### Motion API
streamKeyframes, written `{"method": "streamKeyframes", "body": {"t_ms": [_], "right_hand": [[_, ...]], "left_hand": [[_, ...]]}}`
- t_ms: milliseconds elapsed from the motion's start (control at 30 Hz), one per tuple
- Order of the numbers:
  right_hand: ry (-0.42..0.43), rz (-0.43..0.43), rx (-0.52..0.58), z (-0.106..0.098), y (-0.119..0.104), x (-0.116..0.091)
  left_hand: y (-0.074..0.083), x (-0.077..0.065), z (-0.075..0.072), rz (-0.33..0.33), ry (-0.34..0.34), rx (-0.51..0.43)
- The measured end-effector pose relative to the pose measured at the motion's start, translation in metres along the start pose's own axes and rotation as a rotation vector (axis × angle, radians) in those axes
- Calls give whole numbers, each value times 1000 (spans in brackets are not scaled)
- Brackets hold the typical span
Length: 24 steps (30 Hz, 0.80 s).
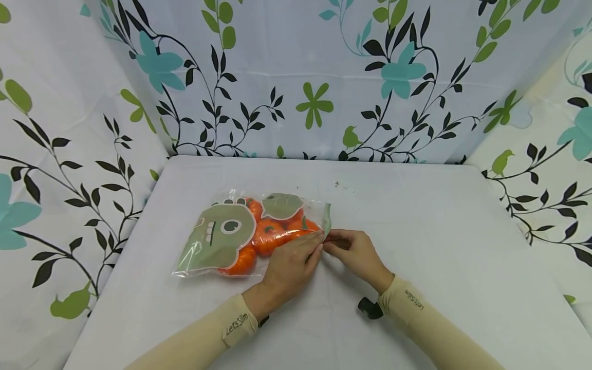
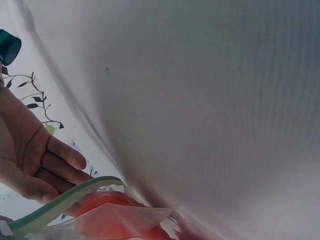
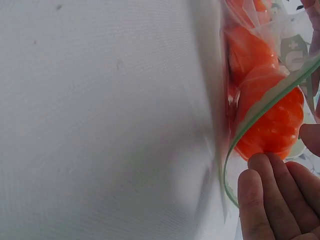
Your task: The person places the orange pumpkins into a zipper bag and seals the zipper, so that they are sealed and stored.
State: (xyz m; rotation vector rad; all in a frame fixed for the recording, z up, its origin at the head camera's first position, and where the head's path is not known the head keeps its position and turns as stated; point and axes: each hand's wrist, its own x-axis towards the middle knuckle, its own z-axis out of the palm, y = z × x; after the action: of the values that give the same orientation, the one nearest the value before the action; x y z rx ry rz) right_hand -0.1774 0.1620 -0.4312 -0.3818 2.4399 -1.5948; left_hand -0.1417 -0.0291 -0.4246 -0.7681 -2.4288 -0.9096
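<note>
A clear zip bag printed with a green cartoon creature lies on the table, with several orange pumpkins inside. Its green zip strip runs along the right end and bends in a curve. At the near corner of that end, my left hand pinches the bag edge. Close against it, the thumb and forefinger of my right hand pinch the same edge from the right. The other fingers of the right hand stretch out loosely beside the strip. A pumpkin shows just behind the strip.
The table has a white cover, with small dark specks near its far side. Leaf-patterned curtains stand behind and at both sides. A black wrist device sits by the right sleeve.
</note>
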Motion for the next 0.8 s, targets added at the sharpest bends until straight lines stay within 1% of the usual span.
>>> {"method": "streamKeyframes", "body": {"t_ms": [100, 200, 333, 500, 667, 800], "right_hand": [[1, 7, -11, 1, -11, -2], [-10, 15, -2, 3, -15, -2], [-27, 8, 26, 4, -3, -1], [-39, -22, 70, 3, 10, 2], [-47, -15, 138, 2, 14, 2], [-52, -12, 153, 1, 14, 2]], "left_hand": [[-1, 0, 0, 12, 1, 4], [-1, 1, 0, 20, 5, 14], [-2, 1, -1, 20, 9, 32], [-2, 1, -2, 9, 4, 67], [-2, -1, -2, 11, -13, 96], [-3, -2, -2, 25, -15, 107]]}}
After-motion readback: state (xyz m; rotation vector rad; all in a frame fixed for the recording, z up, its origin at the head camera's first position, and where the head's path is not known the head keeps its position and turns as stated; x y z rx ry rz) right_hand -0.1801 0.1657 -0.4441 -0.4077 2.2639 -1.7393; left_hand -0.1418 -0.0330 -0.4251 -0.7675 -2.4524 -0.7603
